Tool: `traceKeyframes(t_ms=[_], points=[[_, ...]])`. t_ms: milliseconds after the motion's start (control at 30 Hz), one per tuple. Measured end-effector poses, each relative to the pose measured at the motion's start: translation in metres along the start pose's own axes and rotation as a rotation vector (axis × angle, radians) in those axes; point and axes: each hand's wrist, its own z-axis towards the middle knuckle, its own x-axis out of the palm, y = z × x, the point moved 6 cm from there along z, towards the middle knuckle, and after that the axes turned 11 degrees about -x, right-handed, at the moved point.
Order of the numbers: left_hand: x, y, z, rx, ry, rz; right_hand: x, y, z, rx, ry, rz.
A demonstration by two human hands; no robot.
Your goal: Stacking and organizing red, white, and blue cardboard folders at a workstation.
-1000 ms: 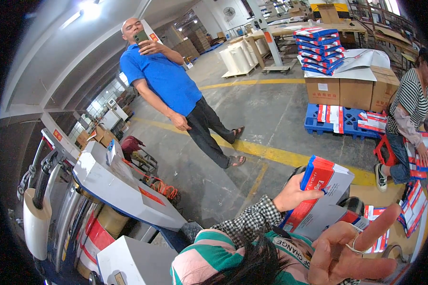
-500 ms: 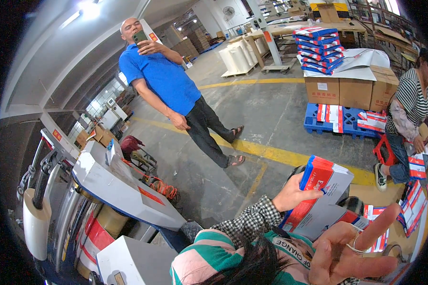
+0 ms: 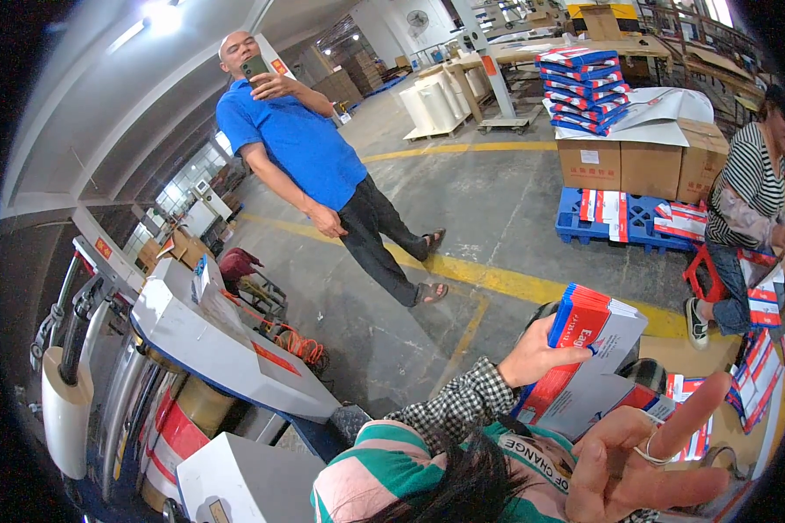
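My left hand (image 3: pixel 532 356), its checkered sleeve reaching in from the lower middle, grips a stack of folded printed sheets (image 3: pixel 606 324) in red, white and blue. Fingers wrap behind the stack and the thumb lies across its front; the upper edges fan slightly. Below it, more red and white printed sheets (image 3: pixel 576 405) lean close to my body, partly hidden. My right hand (image 3: pixel 641 466) is large in the lower right, palm up with fingers spread. A pale rubber band (image 3: pixel 647 453) loops round its fingers. It touches no sheets that I can make out.
At left stands a machine with rollers (image 3: pixel 170 427). A person in a blue shirt (image 3: pixel 292 144) stands ahead, holding a phone. Right, bundles (image 3: pixel 584 91) top cartons (image 3: pixel 650 170) on a blue pallet (image 3: pixel 567 222); a seated person in stripes (image 3: pixel 750 179) is beside printed packs (image 3: pixel 759 383).
The seated person's hand has lifted away from the printed packs at the right. My hands and the stack stay nearly where they were.
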Motion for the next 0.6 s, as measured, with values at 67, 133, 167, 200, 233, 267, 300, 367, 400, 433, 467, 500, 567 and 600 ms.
traceKeyframes(t_ms=[67,133,167,200,233,267,300,367,400,433,467,500,567,600], points=[[-0.002,0.000,0.000,0.010,-0.011,0.003,0.005,0.007,0.012,0.019,0.033,-0.413],[-0.002,-0.001,-0.002,-0.022,0.005,-0.014,-0.034,-0.014,-0.045,0.195,0.040,0.120],[0.000,-0.001,-0.001,-0.022,0.014,-0.012,-0.041,-0.021,-0.069,0.361,0.037,0.653],[0.001,-0.001,0.000,-0.018,0.006,0.001,-0.025,-0.019,-0.052,0.358,0.034,0.654],[0.000,0.000,0.000,-0.014,-0.007,0.011,-0.006,-0.010,-0.015,0.186,-0.016,0.128],[0.000,0.000,0.000,-0.015,-0.011,0.010,0.008,0.006,0.009,0.008,-0.061,-0.397],[0.000,-0.001,-0.001,-0.010,-0.006,0.001,0.016,0.011,0.011,0.008,-0.060,-0.396],[0.001,-0.001,-0.004,-0.006,-0.002,-0.010,0.019,0.017,0.010,0.064,-0.132,-0.517],[0.001,-0.001,-0.005,-0.004,-0.007,-0.002,0.019,0.017,0.006,0.063,-0.131,-0.518],[0.002,-0.001,-0.006,-0.003,-0.011,0.005,0.015,0.015,-0.002,0.092,-0.174,-0.470],[0.004,-0.001,-0.008,-0.005,-0.008,0.005,0.010,0.014,-0.008,0.121,-0.218,-0.423],[0.006,0.000,-0.008,-0.015,0.003,-0.007,0.001,0.013,-0.006,0.121,-0.221,-0.426],[0.013,0.000,-0.004,-0.034,0.040,-0.016,-0.006,0.017,0.014,-0.121,0.058,-0.419],[-0.001,0.003,-0.007,0.011,-0.014,-0.031,-0.010,0.000,0.019,-0.100,0.073,-0.389]])
